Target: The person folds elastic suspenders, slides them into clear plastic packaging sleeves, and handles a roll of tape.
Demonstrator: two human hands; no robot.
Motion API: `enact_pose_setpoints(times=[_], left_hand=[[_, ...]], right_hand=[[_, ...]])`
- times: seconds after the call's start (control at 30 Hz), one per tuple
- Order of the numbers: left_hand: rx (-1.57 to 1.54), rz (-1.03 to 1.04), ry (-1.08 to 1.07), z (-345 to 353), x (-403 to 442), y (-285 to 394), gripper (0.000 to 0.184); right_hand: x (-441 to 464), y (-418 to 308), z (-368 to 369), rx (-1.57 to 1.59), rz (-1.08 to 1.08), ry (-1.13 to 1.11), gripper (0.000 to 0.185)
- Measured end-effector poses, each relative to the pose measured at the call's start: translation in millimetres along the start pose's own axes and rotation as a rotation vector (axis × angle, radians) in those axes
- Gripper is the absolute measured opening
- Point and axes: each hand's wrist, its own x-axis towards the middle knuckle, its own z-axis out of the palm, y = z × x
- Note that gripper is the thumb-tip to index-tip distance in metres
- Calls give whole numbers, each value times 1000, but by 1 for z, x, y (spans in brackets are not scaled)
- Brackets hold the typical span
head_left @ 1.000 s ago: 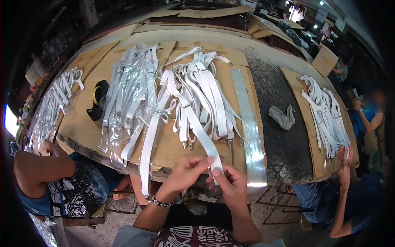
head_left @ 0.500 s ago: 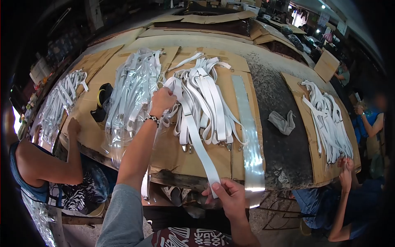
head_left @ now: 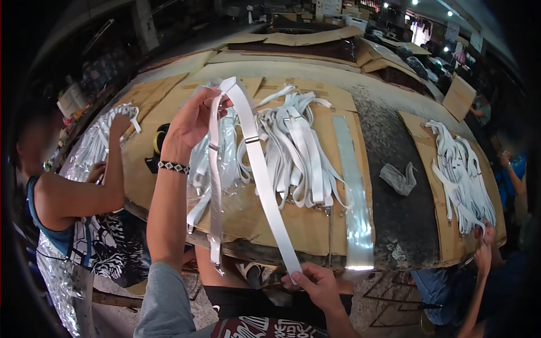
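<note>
A pair of white suspenders (head_left: 262, 174) is stretched between my hands above the cardboard. My left hand (head_left: 197, 117) is raised and closed on its upper fold, while a second strap with a metal clip hangs below. Near the table's front edge, my right hand (head_left: 318, 281) pinches the lower end of the strap; any clip there is hidden by the fingers. Behind the stretched strap lies a heap of loose white suspenders (head_left: 304, 149) with clips along its front. Plastic-wrapped suspenders (head_left: 230, 149) lie to its left, partly hidden by my left hand and the strap.
Clear plastic sleeves (head_left: 354, 225) lie right of the heap on the cardboard (head_left: 270, 239). A tape dispenser (head_left: 160, 143) stands at left. A crumpled grey cloth (head_left: 398, 179) lies on the dark tabletop. Co-workers handle suspenders at a left pile (head_left: 93, 141) and a right pile (head_left: 459, 174).
My left hand has lifted the suspenders off the heap, up and to the left, so the second strap hangs free. My right hand keeps its pinch. The left co-worker's arm has risen to the pile.
</note>
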Motion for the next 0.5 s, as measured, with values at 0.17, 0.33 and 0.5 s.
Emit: enact_pose_setpoints(times=[0.17, 0.33, 0.5], left_hand=[[-118, 91, -96, 14, -37, 43, 25], [-53, 229, -198, 39, -84, 72, 37], [14, 293, -339, 70, -109, 78, 34]], right_hand=[[0, 16, -3, -93, -5, -61, 23], [4, 11, 3, -133, -16, -109, 25], [14, -19, 11, -216, -115, -112, 23]])
